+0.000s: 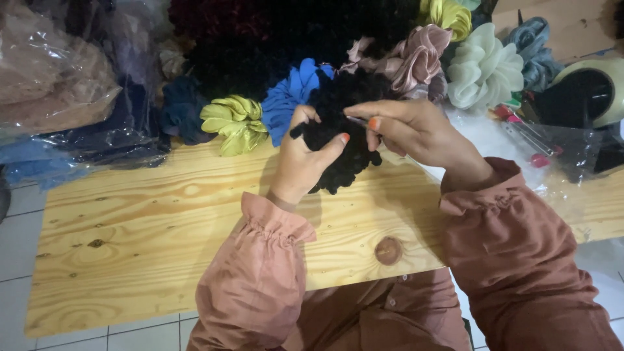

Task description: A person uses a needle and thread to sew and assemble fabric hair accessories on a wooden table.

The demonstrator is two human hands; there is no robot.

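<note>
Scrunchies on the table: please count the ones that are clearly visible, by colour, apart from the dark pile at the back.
Black scrunchie, in both hands: 1
Blue: 1
Yellow-green: 1
Pink: 1
White: 1
Grey-blue: 1
Gold: 1
Total: 7

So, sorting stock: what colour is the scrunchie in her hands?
Black scrunchie, clearest in the head view.

A low pale pine tabletop with dark knots (149,247) spans the view above a floor of pale grey-white square tiles (18,227). Soft, even light falls across the wood, casting faint shadows.
</note>
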